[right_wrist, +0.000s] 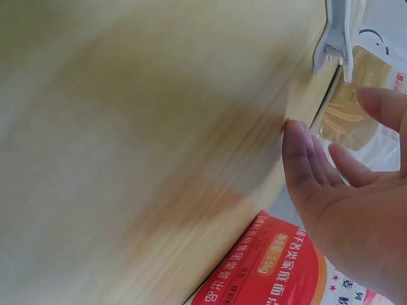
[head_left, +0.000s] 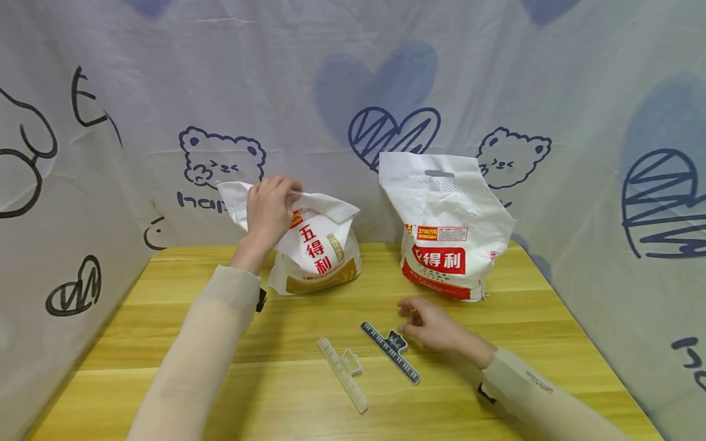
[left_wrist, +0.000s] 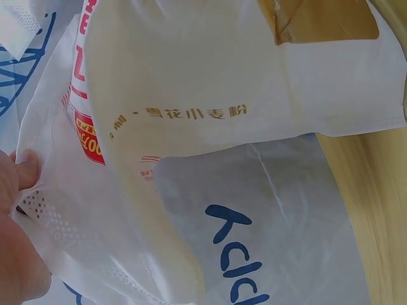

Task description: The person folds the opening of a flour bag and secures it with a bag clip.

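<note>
My left hand (head_left: 269,207) grips the folded top of a white flour bag (head_left: 342,257) with red lettering and a gold band. The left wrist view shows the thumb pressed on the white plastic near its perforated strip. My right hand (head_left: 432,324) is held over the table with loosely bent fingers and nothing in them. Just left of its fingertips lies a black clip (head_left: 384,346) with a piano-key pattern. A matching white clip (head_left: 339,370) lies beside it, further left. In the right wrist view, a clip (right_wrist: 334,38) shows beyond the fingers.
A second flour bag (head_left: 447,202), white with red print and a handle slot, stands upright at the back right. The wooden table (head_left: 309,318) meets a pale curtain (head_left: 309,79) printed with bears and hearts at the back and sides.
</note>
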`<state>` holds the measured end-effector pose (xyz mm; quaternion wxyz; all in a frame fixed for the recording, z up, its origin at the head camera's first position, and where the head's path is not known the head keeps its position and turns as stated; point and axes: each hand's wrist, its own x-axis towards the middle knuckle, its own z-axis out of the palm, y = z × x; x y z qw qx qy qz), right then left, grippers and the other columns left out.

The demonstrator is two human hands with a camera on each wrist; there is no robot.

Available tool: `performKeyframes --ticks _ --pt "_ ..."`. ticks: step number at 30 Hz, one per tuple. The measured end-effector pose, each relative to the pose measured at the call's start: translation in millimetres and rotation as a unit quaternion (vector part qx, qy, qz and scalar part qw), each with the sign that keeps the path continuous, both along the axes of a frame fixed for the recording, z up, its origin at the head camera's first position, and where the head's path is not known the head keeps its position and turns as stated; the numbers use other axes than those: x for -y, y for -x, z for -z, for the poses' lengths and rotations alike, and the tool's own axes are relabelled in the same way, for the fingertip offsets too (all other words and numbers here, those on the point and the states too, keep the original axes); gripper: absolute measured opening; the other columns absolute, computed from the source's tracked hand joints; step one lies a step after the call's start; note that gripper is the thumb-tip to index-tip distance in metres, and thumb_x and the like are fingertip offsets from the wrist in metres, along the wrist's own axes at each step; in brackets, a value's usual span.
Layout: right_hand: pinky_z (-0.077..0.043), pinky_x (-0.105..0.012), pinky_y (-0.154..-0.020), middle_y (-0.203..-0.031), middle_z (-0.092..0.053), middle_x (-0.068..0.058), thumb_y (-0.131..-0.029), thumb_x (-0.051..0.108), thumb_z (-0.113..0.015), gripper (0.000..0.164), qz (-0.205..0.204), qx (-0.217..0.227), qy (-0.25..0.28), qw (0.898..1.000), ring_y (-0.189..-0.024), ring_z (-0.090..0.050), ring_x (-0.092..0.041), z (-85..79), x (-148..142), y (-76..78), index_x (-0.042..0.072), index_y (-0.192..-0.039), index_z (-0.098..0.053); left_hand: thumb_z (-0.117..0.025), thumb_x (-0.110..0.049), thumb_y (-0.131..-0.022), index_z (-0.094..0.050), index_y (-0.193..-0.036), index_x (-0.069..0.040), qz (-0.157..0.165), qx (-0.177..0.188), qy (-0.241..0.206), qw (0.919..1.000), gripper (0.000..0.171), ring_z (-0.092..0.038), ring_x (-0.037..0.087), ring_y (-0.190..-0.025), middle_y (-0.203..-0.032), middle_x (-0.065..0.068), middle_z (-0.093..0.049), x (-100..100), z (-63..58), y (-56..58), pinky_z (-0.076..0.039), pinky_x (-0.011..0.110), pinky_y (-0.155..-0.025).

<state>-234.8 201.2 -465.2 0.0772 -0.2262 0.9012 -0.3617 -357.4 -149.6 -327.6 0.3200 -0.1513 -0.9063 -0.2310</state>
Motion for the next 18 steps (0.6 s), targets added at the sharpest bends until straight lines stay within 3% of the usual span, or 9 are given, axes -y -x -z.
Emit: performKeyframes --ticks 13,18 --pt "-0.054 -0.025 -0.077 -0.101 -0.067 0.001 -0.097 0.014 -0.072 0.020 -0.050 0.024 -0.018 0.998 -0.090 -0.060 -0.011 4.8 3.4 -5.5 0.004 -0.115 -0.071 -0.068 -0.012 -0.100 -0.072 -0.109 -0.012 -0.002 0.009 0.000 1.0000 0.010 -0.060 0.031 -0.114 -0.117 0.008 -0.071 -0.4 1.2 -0.4 -0.039 0.053 -0.111" --pt "-0.052 -0.025 -0.075 -0.096 -0.065 0.003 -0.098 0.013 -0.072 0.011 -0.055 0.029 -0.023 0.998 -0.087 -0.059 -0.011 5.2 6.0 -6.2 0.007 -0.107 -0.071 -0.069 -0.012 -0.099 -0.073 -0.108 -0.012 -0.002 0.005 -0.001 1.0000 0.010 -0.060 0.031 -0.113 -0.116 0.008 -0.071 0.0 1.9 -0.1 -0.040 0.053 -0.110"
